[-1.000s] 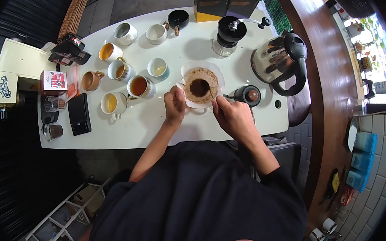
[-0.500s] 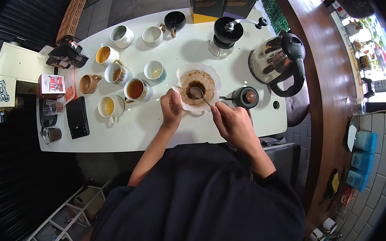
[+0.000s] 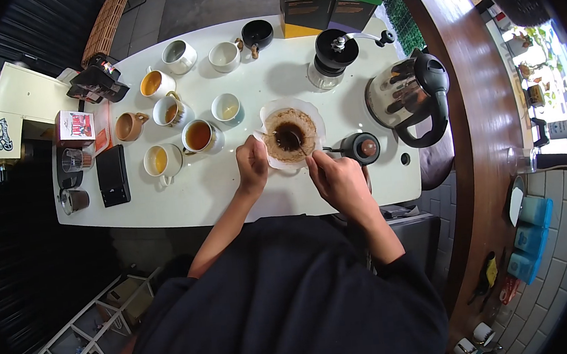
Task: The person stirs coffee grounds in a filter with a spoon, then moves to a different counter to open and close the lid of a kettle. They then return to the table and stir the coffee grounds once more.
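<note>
A white paper coffee filter (image 3: 316, 117) stands spread open on the table, its inner wall stained brown. Wet coffee grounds (image 3: 286, 135) lie dark at its bottom. My left hand (image 3: 252, 163) is closed at the filter's left edge, pinching the paper rim. Between the fingers of my right hand (image 3: 335, 176) is the handle of a small spoon (image 3: 299, 143), whose bowl dips into the grounds. The vessel under the filter is mostly hidden. Just right of the filter sits a black lidded pot with a brown knob (image 3: 367, 147).
Several cups, some with amber liquid such as this white mug (image 3: 199, 136), stand left on the white table (image 3: 224, 195). A hand coffee grinder (image 3: 333, 54) and a steel kettle (image 3: 401, 92) are at the right. A black scale (image 3: 114, 175) lies left, with boxes (image 3: 332, 1) behind.
The spoon's bowl has shifted and sits lower in the dark grounds. My right hand has moved slightly left and down, while my left hand stays at the filter's rim.
</note>
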A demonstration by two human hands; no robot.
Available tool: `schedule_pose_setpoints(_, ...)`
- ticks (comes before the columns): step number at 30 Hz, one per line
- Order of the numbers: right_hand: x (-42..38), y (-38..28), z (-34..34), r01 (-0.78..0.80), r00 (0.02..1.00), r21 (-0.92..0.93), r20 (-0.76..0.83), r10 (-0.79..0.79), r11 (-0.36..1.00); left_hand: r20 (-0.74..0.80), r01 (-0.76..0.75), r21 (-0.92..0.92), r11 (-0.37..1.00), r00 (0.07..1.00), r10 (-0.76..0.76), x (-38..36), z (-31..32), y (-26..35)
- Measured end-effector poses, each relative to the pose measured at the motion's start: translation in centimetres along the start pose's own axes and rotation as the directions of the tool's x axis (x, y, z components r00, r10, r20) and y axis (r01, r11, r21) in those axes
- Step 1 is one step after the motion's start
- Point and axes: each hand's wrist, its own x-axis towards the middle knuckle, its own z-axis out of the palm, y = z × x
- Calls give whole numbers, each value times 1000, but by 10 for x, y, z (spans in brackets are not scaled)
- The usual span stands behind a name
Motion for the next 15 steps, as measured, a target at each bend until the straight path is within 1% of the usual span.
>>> schedule_pose_setpoints(1, 1, 0, -1, 1, 1000, -1, -1, -1, 1000, -3, -5, 5, 1000, 1000, 5, 0, 0, 1)
schedule_pose_setpoints(3, 1, -1, -4, 12, 999, -73, -41, -15, 997, -12, 7, -8, 1000, 1000, -7, -1, 1, -2)
schedule_pose_setpoints(8, -2, -2, -11, 18, 997, -94, -77, -26, 995, -24, 22, -30, 999, 999, -23, -1, 3, -2)
schedule_pose_setpoints(9, -2, -2, -11, 30, 995, -108, -90, -40, 994, -23, 0, -18, 1000, 1000, 0, 0, 3, -2)
schedule_pose_setpoints(10, -2, -1, -9, 32, 995, -106, -90, -42, 994, -21, -23, -5, 1000, 1000, 23, 0, 3, -2)
schedule_pose_setpoints(13, -1, 0, -1, 63, 994, -143, -82, -75, 988, -7, -7, -11, 1000, 1000, 7, 0, 2, -1)
schedule_pose_setpoints(15, -3, -4, 3, 39, 999, -126, -26, -43, 991, -8, -5, -1, 1000, 1000, 5, -1, 1, -5)
